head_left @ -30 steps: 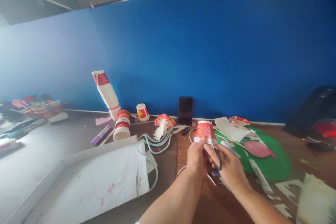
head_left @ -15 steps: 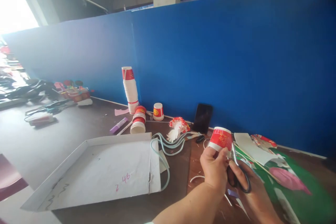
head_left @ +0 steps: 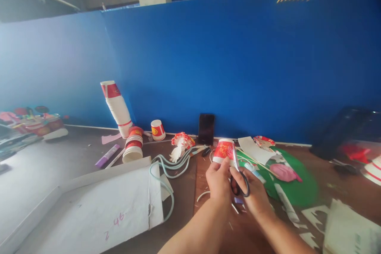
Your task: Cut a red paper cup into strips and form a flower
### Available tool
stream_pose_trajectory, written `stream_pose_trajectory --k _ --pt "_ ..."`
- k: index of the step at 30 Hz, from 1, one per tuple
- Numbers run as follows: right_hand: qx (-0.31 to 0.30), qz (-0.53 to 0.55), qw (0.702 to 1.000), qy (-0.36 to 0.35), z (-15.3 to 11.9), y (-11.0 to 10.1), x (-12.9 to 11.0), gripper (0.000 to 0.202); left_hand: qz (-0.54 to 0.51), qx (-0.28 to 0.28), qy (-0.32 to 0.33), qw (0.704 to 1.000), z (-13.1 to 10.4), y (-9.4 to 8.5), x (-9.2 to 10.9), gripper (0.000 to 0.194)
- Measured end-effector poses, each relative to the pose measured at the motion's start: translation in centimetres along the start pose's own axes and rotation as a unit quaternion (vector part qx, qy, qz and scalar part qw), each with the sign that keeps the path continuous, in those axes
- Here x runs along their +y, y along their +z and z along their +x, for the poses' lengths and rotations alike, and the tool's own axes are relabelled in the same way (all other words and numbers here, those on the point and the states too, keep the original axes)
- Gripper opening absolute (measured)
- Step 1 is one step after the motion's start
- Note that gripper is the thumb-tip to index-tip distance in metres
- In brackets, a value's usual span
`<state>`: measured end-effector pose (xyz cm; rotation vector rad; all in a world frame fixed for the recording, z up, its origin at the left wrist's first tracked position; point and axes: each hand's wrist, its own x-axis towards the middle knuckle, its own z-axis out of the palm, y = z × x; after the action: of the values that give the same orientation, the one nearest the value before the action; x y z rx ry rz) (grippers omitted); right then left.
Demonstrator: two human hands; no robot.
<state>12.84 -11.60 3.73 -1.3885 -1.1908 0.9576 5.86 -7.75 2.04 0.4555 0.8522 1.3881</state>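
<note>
My left hand [head_left: 219, 178] is closed around the lower part of a red and white paper cup [head_left: 224, 150], whose base faces up. In my right hand [head_left: 253, 190] are scissors [head_left: 240, 184] with black handles, the fingers wrapped about the loops. Their silver blades lie along the right side of the cup; whether they bite into the paper I cannot tell. White paper scraps and a short purple piece [head_left: 238, 200] lie on the table below my hands.
A white cardboard tray [head_left: 89, 210] and pale cords [head_left: 171, 170] lie left. Behind stand a leaning stack of paper cups [head_left: 117, 109], an upturned cup [head_left: 158, 130] and a phone [head_left: 206, 129] by the blue partition [head_left: 208, 59]. A green sheet [head_left: 300, 186] with a pink piece [head_left: 285, 172] is right.
The view has turned to the right, so everything appears further left and more of the right side of the table shows. My hands still hold the cup and scissors.
</note>
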Motion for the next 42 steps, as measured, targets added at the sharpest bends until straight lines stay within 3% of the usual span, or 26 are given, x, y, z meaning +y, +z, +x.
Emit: stream_pose_trajectory --k 17,36,42 --pt "0.009 0.002 1.000 0.016 0.6 0.0 0.3 0.043 -0.034 -0.011 -0.027 0.999 0.1 0.0 -0.8 0.046" --pt "-0.002 0.036 0.998 0.048 0.4 0.2 0.8 0.041 -0.071 -0.097 -0.074 0.990 0.4 -0.6 -0.8 0.044" --pt "-0.001 0.007 0.999 0.033 0.2 0.1 0.5 0.045 -0.063 -0.099 -0.075 0.990 0.1 -0.5 -0.3 0.044"
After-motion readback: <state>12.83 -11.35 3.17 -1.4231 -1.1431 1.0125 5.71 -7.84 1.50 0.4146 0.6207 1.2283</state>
